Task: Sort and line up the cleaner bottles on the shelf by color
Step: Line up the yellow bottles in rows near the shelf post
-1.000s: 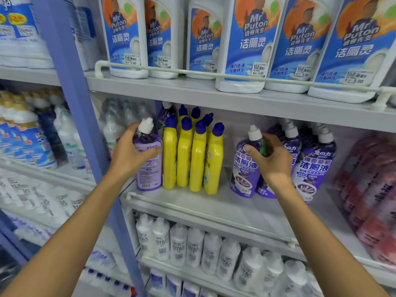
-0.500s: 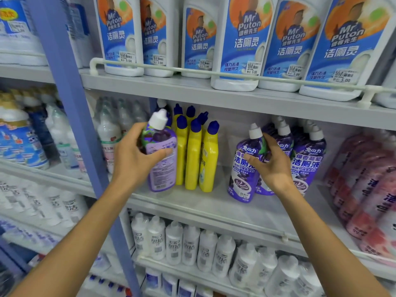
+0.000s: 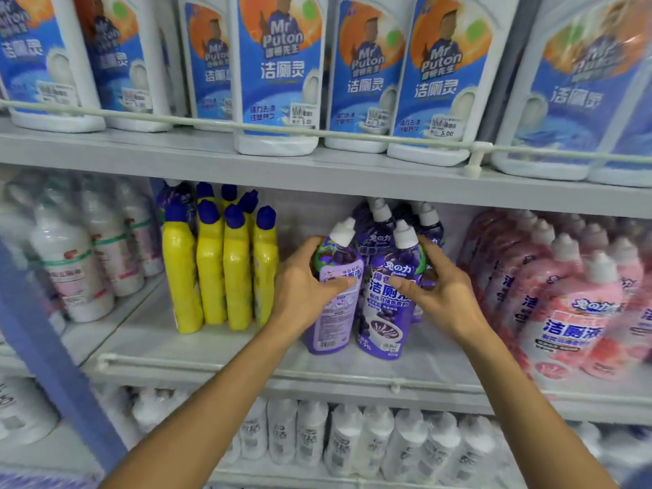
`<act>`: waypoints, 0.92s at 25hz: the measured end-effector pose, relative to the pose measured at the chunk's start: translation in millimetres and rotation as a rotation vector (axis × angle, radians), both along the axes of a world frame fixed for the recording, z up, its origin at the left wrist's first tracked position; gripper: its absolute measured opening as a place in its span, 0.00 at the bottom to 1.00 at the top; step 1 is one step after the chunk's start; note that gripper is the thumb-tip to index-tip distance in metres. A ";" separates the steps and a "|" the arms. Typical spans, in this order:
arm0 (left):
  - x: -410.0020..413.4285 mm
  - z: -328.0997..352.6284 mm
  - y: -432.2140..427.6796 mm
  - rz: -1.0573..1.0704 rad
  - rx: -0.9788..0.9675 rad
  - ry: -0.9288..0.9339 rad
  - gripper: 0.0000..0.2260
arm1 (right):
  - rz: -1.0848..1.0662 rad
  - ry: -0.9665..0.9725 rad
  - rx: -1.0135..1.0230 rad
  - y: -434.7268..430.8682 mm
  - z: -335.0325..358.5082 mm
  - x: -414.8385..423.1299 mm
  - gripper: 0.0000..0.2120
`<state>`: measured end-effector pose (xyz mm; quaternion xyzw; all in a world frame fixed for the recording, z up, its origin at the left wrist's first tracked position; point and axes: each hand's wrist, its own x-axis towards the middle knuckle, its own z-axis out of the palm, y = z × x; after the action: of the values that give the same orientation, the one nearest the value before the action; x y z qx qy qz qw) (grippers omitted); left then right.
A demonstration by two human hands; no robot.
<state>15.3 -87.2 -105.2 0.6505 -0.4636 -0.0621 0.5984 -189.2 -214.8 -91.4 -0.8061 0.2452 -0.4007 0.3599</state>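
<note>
My left hand [image 3: 303,291] grips a purple cleaner bottle [image 3: 335,312] with a white cap, its back label facing me, standing on the middle shelf [image 3: 211,351]. Right beside it stands another purple bottle [image 3: 388,312], front label out, held by my right hand [image 3: 437,294] with the thumb across the label. More purple bottles [image 3: 427,224] stand behind these two. To the left, several yellow bottles [image 3: 211,270] with blue caps stand in a tight group. One purple bottle [image 3: 176,199] shows behind the yellow ones.
Pink bottles [image 3: 571,312] fill the right of the same shelf. White bottles with pale labels [image 3: 74,273] stand past the blue upright [image 3: 46,354] on the left. Big blue-labelled white jugs [image 3: 278,72] line the shelf above; small white bottles [image 3: 345,439] fill the one below.
My left hand carried the purple bottle from left of the yellow group over to the right and set it beside the purple bottle that my right hand holds. The camera swung right.
</note>
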 end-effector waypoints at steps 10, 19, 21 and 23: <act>-2.3 -11.0 -16.0 -0.100 0.088 -0.049 0.23 | -0.147 -0.155 0.053 -4.7 -34.4 -2.4 0.32; 6.6 16.9 -18.1 -0.267 0.185 0.186 0.30 | -0.078 -0.227 0.123 -6.6 -39.4 -3.6 0.24; 17.7 24.4 -14.7 -0.466 0.212 0.245 0.27 | -0.062 -0.231 0.141 -7.5 -39.4 -4.5 0.24; 21.2 21.3 -15.2 -0.522 0.193 0.234 0.25 | -0.027 -0.209 0.146 -10.5 -35.9 -8.1 0.24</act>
<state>36.5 -102.4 -83.9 0.5516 -0.5351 -0.3321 0.5470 -197.3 -225.3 -127.4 -0.7282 0.2456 -0.4683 0.4360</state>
